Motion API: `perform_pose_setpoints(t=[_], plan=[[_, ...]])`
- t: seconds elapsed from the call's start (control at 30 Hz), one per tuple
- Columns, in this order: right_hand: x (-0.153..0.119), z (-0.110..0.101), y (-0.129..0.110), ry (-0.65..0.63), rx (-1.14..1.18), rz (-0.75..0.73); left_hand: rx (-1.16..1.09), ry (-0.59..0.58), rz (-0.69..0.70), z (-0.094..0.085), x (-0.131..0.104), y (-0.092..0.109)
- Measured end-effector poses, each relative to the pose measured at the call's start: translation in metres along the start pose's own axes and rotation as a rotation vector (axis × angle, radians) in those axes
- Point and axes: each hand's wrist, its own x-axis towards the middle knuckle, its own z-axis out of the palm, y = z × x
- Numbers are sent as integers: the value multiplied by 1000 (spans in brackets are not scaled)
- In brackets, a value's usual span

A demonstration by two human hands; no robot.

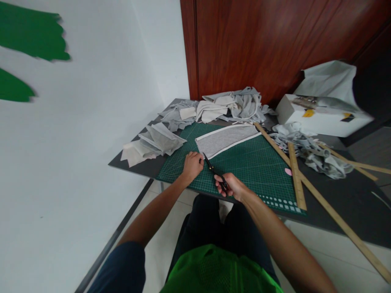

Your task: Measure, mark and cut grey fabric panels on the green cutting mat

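Observation:
A long grey piece of fabric (227,139) with white edges lies flat on the green cutting mat (244,171). My right hand (230,185) grips black scissors (211,167) by the handles. Their blades point up and left, at the fabric's near-left corner. Beside that corner is my left hand (193,166), its fingers curled closed and pinching at the fabric's edge. Just what lies between those fingertips is too small to make out fully.
Folded fabric pieces (155,142) lie left of the mat, and a heap of grey cloth (232,103) runs along the back. Wooden rulers (295,175) cross the mat's right side. Farther right are fabric scraps (317,152) and a white box (324,116).

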Motion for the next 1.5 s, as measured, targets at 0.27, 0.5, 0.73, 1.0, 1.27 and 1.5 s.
perform_pose_setpoints(t=[0.27, 0.5, 0.73, 1.0, 1.27, 1.5], plan=[[0, 5, 0, 74, -34, -15, 6, -15, 6, -2, 1, 1], [4, 6, -3, 57, -52, -36, 6, -19, 15, 0, 1, -1], [7, 6, -8, 89, -92, -32, 4, -22, 12, 0, 1, 0], [12, 6, -11, 59, -102, -47, -4, -16, 20, 1, 2, -1], [16, 8, -15, 94, -140, -33, 6, 9, 29, 5, 2, -4], [23, 5, -21, 67, -121, -48, -9, 35, 49, 9, 3, -7]])
